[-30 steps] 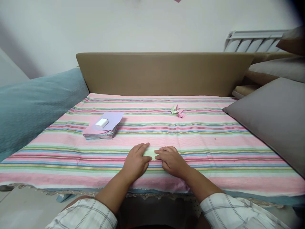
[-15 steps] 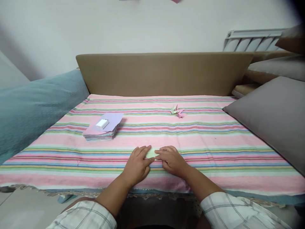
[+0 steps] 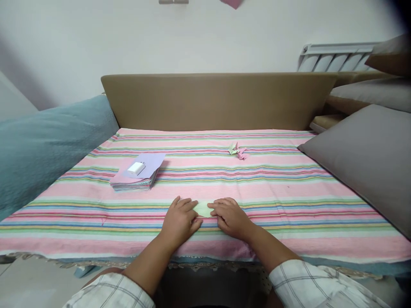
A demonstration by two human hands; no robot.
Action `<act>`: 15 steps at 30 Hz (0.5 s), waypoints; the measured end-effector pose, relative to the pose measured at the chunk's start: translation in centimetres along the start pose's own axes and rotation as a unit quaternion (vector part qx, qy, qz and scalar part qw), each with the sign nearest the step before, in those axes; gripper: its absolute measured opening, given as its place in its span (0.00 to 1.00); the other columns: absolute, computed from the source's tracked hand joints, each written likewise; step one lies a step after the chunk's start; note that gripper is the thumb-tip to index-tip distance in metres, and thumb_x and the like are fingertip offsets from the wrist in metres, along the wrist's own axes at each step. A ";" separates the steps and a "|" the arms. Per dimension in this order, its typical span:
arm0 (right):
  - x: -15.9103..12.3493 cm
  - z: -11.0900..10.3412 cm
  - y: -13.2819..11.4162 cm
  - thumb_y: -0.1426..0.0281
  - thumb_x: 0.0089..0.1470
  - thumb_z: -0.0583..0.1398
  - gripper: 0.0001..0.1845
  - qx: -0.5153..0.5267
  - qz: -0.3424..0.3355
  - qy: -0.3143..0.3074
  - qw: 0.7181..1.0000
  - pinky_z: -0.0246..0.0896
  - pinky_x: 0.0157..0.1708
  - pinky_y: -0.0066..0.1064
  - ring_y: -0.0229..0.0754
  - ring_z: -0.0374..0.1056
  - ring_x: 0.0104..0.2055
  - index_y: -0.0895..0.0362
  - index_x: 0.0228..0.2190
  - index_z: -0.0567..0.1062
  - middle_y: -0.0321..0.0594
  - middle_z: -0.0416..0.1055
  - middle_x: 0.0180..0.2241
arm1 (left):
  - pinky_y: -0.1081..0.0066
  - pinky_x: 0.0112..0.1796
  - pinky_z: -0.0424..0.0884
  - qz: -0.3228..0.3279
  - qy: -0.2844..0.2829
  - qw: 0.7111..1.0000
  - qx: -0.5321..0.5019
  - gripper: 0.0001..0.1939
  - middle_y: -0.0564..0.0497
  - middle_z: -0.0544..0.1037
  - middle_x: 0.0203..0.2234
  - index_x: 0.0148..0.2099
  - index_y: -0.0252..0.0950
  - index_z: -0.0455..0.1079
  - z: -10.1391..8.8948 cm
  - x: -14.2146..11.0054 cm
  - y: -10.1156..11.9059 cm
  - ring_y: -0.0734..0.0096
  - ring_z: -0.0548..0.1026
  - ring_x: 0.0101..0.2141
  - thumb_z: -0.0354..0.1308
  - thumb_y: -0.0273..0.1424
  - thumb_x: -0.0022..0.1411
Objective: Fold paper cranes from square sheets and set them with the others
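A small pale green folded paper lies flat on the striped cloth in front of me. My left hand rests on its left end, fingers stretched out and thumb apart. On the right end lie the fingertips of my right hand, its fingers extended and the others slightly curled. Both ends of the paper are hidden under the fingers. Farther back lie a light green folded paper figure and a pink one, touching or almost touching.
A stack of coloured paper sits to the left, with a white charger plug on its top purple sheet. A blue-covered cushion borders the left side, grey pillows the right, and a brown backrest the rear.
My left hand has slid a little to the left along the paper, baring more of it. My right hand has hardly moved. The view has tilted slightly.
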State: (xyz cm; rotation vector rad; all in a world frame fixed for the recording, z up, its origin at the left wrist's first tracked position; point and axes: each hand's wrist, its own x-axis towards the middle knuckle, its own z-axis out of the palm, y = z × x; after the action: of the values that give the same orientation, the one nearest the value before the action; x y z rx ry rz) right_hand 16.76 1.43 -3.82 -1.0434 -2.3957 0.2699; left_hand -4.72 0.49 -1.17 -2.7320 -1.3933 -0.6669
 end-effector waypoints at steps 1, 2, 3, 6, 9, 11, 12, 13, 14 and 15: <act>0.0 0.0 0.0 0.79 0.45 0.52 0.17 0.001 0.000 0.003 1.000 0.49 0.50 0.41 0.44 0.61 0.49 0.53 0.35 0.73 0.38 0.71 0.47 | 0.50 0.52 0.57 0.002 -0.004 1.000 -0.009 0.05 0.49 0.75 0.44 0.32 0.41 0.74 0.0 0.1 -0.2 0.58 0.70 0.46 0.58 0.34 0.55; 0.0 0.1 0.0 0.79 0.44 0.52 0.17 0.001 -0.001 0.006 1.000 0.49 0.50 0.40 0.44 0.62 0.49 0.54 0.35 0.73 0.38 0.71 0.47 | 0.52 0.51 0.59 0.008 -0.007 1.000 -0.015 0.06 0.49 0.76 0.43 0.36 0.41 0.74 0.1 0.2 -0.4 0.60 0.71 0.45 0.58 0.34 0.55; 0.0 0.1 0.0 0.79 0.44 0.52 0.17 0.003 0.000 0.007 1.000 0.49 0.50 0.40 0.43 0.62 0.49 0.54 0.35 0.73 0.38 0.71 0.47 | 0.53 0.50 0.60 0.017 -0.009 1.000 -0.017 0.07 0.48 0.76 0.43 0.39 0.41 0.73 0.1 0.4 -0.5 0.61 0.72 0.44 0.58 0.34 0.56; 0.0 -0.1 -0.1 0.79 0.44 0.52 0.17 0.009 0.001 0.008 1.000 0.49 0.50 0.39 0.43 0.62 0.49 0.54 0.35 0.73 0.37 0.71 0.47 | 0.59 0.46 0.65 0.047 -0.017 0.999 -0.003 0.08 0.48 0.77 0.40 0.40 0.40 0.72 0.3 0.8 -0.7 0.62 0.73 0.42 0.54 0.31 0.60; 0.1 -0.4 -0.3 0.77 0.46 0.53 0.15 0.014 0.004 0.005 1.000 0.50 0.50 0.39 0.42 0.62 0.49 0.53 0.36 0.72 0.38 0.71 0.46 | 0.64 0.41 0.68 0.055 -0.026 0.998 0.005 0.10 0.47 0.77 0.38 0.37 0.39 0.73 0.4 0.9 -0.6 0.63 0.73 0.39 0.50 0.29 0.62; 0.1 -0.6 -0.4 0.74 0.49 0.55 0.13 0.016 0.003 0.002 1.000 0.50 0.50 0.38 0.42 0.62 0.49 0.53 0.37 0.72 0.38 0.71 0.46 | 0.65 0.40 0.69 0.051 -0.027 0.998 0.008 0.10 0.47 0.77 0.36 0.36 0.39 0.72 0.5 0.9 -0.5 0.64 0.73 0.39 0.49 0.29 0.62; 0.2 -0.7 -0.4 0.72 0.50 0.56 0.12 0.018 0.002 0.001 1.000 0.50 0.49 0.39 0.43 0.62 0.49 0.53 0.38 0.72 0.39 0.71 0.46 | 0.66 0.40 0.68 0.048 -0.027 0.998 0.011 0.10 0.47 0.76 0.35 0.37 0.38 0.72 0.5 0.9 -0.5 0.65 0.72 0.39 0.48 0.29 0.62; 0.2 -0.7 -0.4 0.70 0.50 0.56 0.12 0.020 0.001 0.001 1.000 0.50 0.49 0.39 0.43 0.62 0.49 0.52 0.39 0.72 0.39 0.71 0.46 | 0.66 0.40 0.68 0.043 -0.026 0.999 0.014 0.10 0.47 0.76 0.34 0.37 0.38 0.71 0.6 0.9 -0.4 0.65 0.72 0.38 0.48 0.29 0.62; 0.2 -0.7 -0.4 0.68 0.50 0.57 0.12 0.023 0.001 0.003 1.000 0.50 0.49 0.39 0.43 0.62 0.49 0.52 0.40 0.71 0.39 0.71 0.46 | 0.67 0.39 0.68 0.036 -0.025 0.999 0.017 0.10 0.48 0.76 0.33 0.37 0.38 0.70 0.6 0.9 -0.4 0.65 0.72 0.38 0.47 0.29 0.62; 0.2 -0.6 -0.3 0.67 0.50 0.58 0.13 0.027 0.001 0.007 1.000 0.50 0.49 0.39 0.44 0.63 0.49 0.52 0.40 0.71 0.40 0.71 0.46 | 0.67 0.39 0.68 0.024 -0.025 0.999 0.019 0.10 0.48 0.76 0.32 0.37 0.38 0.70 0.6 1.0 -0.3 0.66 0.72 0.37 0.47 0.29 0.62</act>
State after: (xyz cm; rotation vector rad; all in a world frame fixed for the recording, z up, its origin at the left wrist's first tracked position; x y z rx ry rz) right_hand 16.74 1.37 -3.10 -1.0210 -2.3610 0.3256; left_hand -4.23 1.53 -1.39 -2.7608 -1.3299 -0.5681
